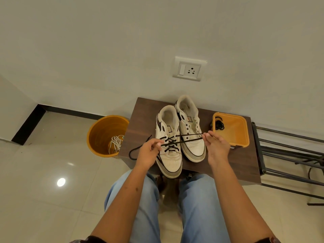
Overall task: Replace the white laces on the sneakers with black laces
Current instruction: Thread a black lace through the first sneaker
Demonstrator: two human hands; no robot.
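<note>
Two hands on one black lace point(182, 141) right now, so you're mid-lacing on the left sneaker point(168, 146). Your left hand point(149, 151) pinches the lace just to the left of that shoe, with the loose tail dropping off to the left over the edge of the little brown table point(228, 162). Your right hand point(216, 146) pinches the other end, over past the right sneaker point(191, 134).

So the lace runs pretty much straight left to right between your hands, pulled taut across both shoes. The eyelet rows run near to far, so it sits crosswise to them. The near rows of the left shoe are already crossed in black, and the far eyelets look empty. I'd guess the next pass has to go farther up the shoe. Your left hand is right beside that shoe, while your right has to reach back across the other one.

The right sneaker has bare eyelets, no lace at all.

Farther back, there's another black lace bundle point(219, 124) in the orange tray point(243, 144) on the right. The white laces point(115, 143) are in the orange bucket point(93, 137) on the floor to the left.
</note>
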